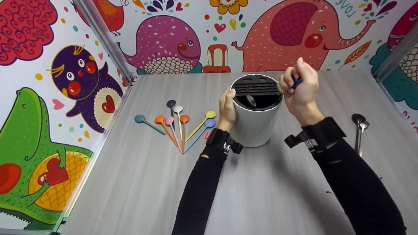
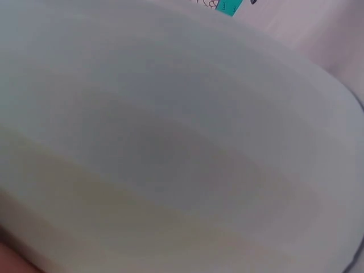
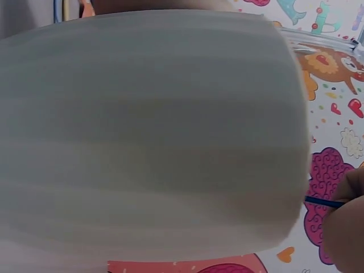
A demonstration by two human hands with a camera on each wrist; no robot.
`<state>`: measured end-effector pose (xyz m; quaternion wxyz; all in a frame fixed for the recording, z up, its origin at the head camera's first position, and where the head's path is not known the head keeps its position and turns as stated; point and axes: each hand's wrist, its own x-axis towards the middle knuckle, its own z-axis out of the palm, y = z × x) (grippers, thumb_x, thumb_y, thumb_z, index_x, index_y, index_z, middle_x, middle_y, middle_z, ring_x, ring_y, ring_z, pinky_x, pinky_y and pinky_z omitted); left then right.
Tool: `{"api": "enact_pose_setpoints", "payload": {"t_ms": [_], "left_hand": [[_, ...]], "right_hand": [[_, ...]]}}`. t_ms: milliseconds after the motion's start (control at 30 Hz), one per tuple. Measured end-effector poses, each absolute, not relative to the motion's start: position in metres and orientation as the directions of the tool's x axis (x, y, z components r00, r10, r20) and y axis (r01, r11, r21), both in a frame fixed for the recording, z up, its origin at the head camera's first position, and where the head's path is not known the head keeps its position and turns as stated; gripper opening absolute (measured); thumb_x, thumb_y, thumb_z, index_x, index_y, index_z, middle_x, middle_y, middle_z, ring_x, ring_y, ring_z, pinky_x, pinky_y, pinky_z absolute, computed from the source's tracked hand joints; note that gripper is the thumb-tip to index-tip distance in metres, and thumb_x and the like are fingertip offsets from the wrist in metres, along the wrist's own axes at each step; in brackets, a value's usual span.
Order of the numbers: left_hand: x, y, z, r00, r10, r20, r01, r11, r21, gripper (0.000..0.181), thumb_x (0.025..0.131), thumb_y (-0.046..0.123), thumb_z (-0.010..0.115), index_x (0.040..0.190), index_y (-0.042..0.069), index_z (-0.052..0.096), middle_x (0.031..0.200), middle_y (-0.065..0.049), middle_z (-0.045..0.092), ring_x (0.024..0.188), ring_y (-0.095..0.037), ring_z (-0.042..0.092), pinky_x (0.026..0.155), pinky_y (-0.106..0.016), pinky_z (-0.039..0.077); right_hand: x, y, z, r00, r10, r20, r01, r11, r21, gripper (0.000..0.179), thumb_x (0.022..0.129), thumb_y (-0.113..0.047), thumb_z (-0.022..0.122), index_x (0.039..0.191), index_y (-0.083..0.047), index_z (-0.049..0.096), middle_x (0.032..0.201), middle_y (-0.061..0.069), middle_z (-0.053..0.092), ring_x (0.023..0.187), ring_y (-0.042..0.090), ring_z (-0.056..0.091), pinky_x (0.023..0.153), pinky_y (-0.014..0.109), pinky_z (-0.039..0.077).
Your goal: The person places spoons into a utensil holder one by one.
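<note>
A grey cylindrical utensil holder (image 1: 253, 125) stands on the table. Its black top has slots, round holes and a wide opening with a metal spoon bowl (image 1: 251, 101) inside. My left hand (image 1: 227, 109) grips its left side near the rim. Above the right rim, my right hand (image 1: 302, 89) has its fingers curled round a thin dark-blue handle (image 1: 297, 83); in the right wrist view this handle (image 3: 323, 201) runs from the hand toward the holder, and its far end is hidden behind it. The holder's wall (image 2: 182, 136) fills most of the left wrist view.
Several coloured spoons lie fanned out left of the holder, among them a teal spoon (image 1: 149, 124) and a yellow spoon (image 1: 200, 126). At the right lie a dark spoon (image 1: 358, 130) and a pinkish metal spoon (image 1: 363, 126). Patterned panels (image 1: 169, 42) enclose the table's back and sides.
</note>
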<state>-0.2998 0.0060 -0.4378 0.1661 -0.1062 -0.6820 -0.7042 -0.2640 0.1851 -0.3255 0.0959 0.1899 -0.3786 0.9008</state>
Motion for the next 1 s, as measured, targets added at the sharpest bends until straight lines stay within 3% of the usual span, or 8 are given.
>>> {"api": "enact_pose_setpoints", "payload": {"t_ms": [533,833,1000], "left_hand": [[-0.3,0.009,-0.439,-0.921,-0.09,0.38,0.384,-0.025,0.923,0.055,0.089,0.039,0.03,0.119,0.004,0.061,0.115,-0.012,0.065,0.103,-0.012,0.057,0.094,-0.026,0.044],[-0.299,0.008,-0.439,-0.927,-0.089,0.366,0.369,-0.03,0.929,0.057,0.088,0.04,0.031,0.123,0.004,0.059,0.119,-0.011,0.064,0.107,-0.012,0.057,0.097,-0.026,0.043],[-0.3,0.007,-0.438,-0.921,-0.097,0.378,0.381,-0.018,0.924,0.058,0.088,0.04,0.03,0.124,0.004,0.059,0.12,-0.012,0.064,0.11,-0.015,0.057,0.099,-0.027,0.042]], "right_hand": [[-0.265,0.185,-0.346,-0.929,0.046,0.368,-0.319,-0.605,-0.729,0.043,0.098,-0.026,0.047,0.063,-0.005,0.034,0.05,0.007,0.034,0.038,0.018,0.026,0.035,0.029,0.016],[-0.267,0.182,-0.353,-0.902,0.115,0.415,-0.415,-0.492,-0.766,0.041,0.097,-0.019,0.049,0.062,-0.002,0.036,0.048,0.009,0.04,0.035,0.021,0.035,0.032,0.033,0.031],[-0.268,0.177,-0.357,-0.872,0.143,0.469,-0.488,-0.346,-0.801,0.041,0.097,-0.017,0.049,0.061,0.001,0.04,0.047,0.009,0.043,0.033,0.02,0.04,0.031,0.032,0.036]]}}
